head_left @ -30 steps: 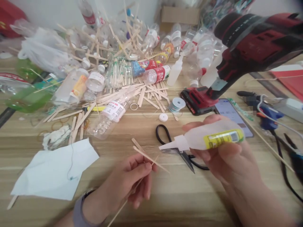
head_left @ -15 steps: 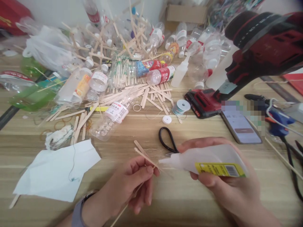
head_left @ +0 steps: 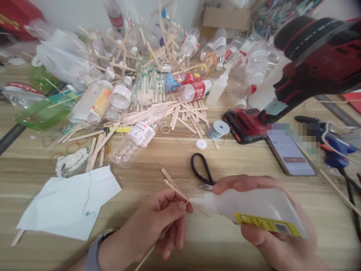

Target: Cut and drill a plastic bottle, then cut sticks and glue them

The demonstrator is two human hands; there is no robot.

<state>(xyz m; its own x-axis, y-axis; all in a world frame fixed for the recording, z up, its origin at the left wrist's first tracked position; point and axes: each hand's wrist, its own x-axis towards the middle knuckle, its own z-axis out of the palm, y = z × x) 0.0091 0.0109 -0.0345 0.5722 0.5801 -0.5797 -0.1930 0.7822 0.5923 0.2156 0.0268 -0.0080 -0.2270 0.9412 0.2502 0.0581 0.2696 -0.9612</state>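
Note:
Between the thumb and fingers of my left hand [head_left: 166,222], narrow wooden craft sticks [head_left: 177,190] are pinched and cross at the fingertips. A thin strip of wood [head_left: 145,258] runs down below that hand. My right hand [head_left: 278,246] is wrapped round a translucent squeeze glue bottle [head_left: 248,201] with a yellow label, tilted on its side. Its white nozzle points left and meets or almost meets the sticks by my left fingertips; I cannot tell if they touch. Black-handled scissors [head_left: 206,186] lie just behind the bottle, partly hidden by my right hand.
A red and black power drill [head_left: 304,67] stands at right, beside a phone [head_left: 291,154] and a blue glue gun [head_left: 338,150]. Plastic bottles [head_left: 135,135] and loose craft sticks [head_left: 146,113] crowd the back. White paper [head_left: 67,203] lies left; a thread spool [head_left: 220,128] sits mid-table.
The glue bottle in my right hand has tipped, its base lower and its nozzle closer to the sticks. My left hand keeps its pinch. The whole view has shifted slightly.

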